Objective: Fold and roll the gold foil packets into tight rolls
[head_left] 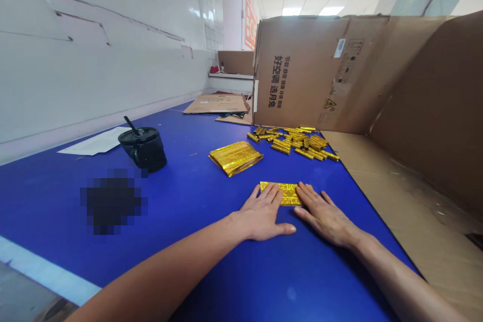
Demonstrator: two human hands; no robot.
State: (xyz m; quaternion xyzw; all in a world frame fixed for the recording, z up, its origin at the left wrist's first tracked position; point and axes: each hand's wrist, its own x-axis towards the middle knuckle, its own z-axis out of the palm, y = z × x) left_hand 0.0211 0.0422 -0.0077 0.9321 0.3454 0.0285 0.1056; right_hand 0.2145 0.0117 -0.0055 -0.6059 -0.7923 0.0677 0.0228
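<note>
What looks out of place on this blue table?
The folded gold foil sticks lie scattered in a loose heap, unlike the neat stack of gold foil beside them. A pixelated dark patch also hides part of the blue table.

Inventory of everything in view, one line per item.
blue work table: 1, blue, under everything below
gold foil sheet: 1, gold, on table between the hands
stack of gold foil sheets: 1, gold, on table beyond the hands
foil-wrapped sticks: dozens, gold, loose pile at the carton's foot
lidded cup with straw: 1, black, on table, left
paper sheet: 1, white, on table behind the cup
pixelated patch: 1, dark, on table, contents hidden
printed cardboard carton: 1, brown, standing at table's far side
flattened cardboard: 1, brown, on table's far end
tiled wall: 1, white, left
left hand: 1, flat, fingertips at foil's left edge
right hand: 1, flat, fingers on foil's right end
</note>
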